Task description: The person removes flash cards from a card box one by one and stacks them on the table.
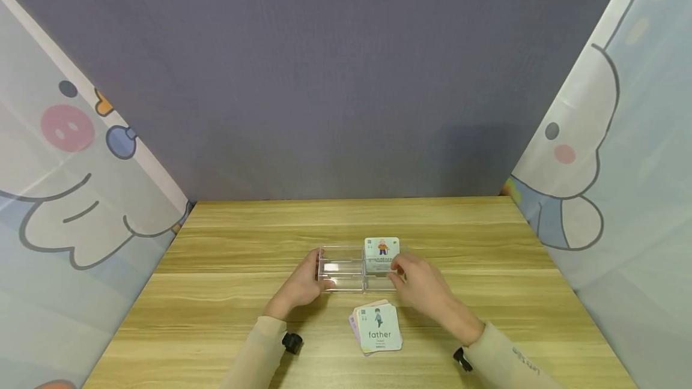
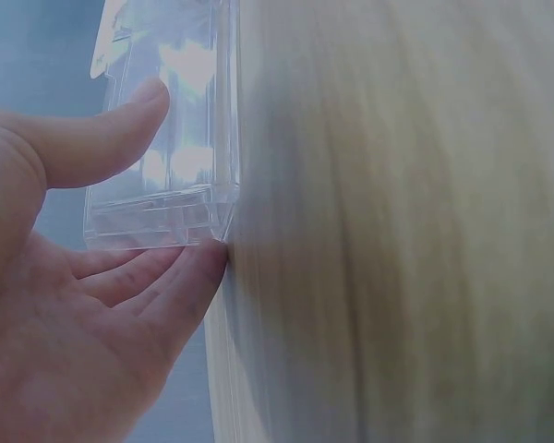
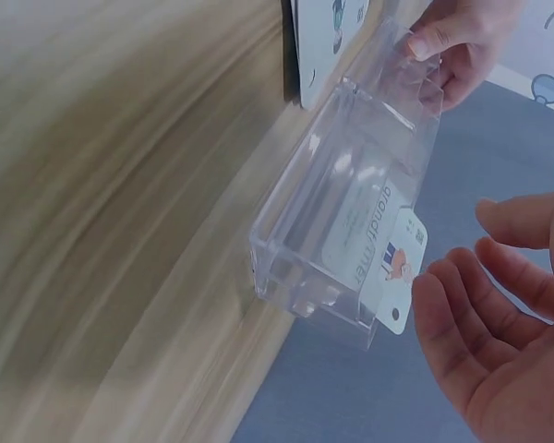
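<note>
A clear plastic card holder [image 1: 342,284] with two side-by-side sections lies on the wooden table. My left hand [image 1: 301,281] grips its left end; in the left wrist view the thumb [image 2: 120,138] lies over the holder and the fingers bear on the end wall. A "grandfather" card [image 1: 381,247] stands in the right section, its top sticking out above the rear. My right hand [image 1: 427,288] is beside that section. In the right wrist view its loosely bent fingers [image 3: 475,318] are apart from the card and hold nothing. The left section contains no card.
A small fanned pile of cards [image 1: 381,329], with "father" on top, lies on the table just in front of the holder. A grey-blue panel [image 1: 346,107] rises behind the wooden table [image 1: 227,239], and cartoon-printed curtains [image 1: 103,197] flank it.
</note>
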Demonstrator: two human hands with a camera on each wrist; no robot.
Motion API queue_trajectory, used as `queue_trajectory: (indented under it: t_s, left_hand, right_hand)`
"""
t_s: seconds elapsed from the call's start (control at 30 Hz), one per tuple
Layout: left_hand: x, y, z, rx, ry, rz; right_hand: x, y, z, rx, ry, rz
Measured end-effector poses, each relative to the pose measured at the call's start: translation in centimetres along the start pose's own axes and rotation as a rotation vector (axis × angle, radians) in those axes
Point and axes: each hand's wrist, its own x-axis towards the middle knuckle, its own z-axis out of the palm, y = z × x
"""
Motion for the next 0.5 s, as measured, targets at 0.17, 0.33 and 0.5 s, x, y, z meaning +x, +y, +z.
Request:
queue_trajectory:
  t_s: [0.17,0.33,0.5]
  left_hand:
    - [0.0,0.0,0.0,-0.001,-0.002,-0.002]
    - [-0.1,0.0,0.0,-0.005,-0.006,0.002]
    - [0.0,0.1,0.0,-0.012,-0.006,-0.001]
  right_hand:
    - [0.6,-0.1,-0.4,-0.007,0.044,0.001]
    - [1.4,-0.1,-0.9,-0.015,0.077,-0.019]
    - [1.9,0.0,-1.2,-0.024,0.113,-0.048]
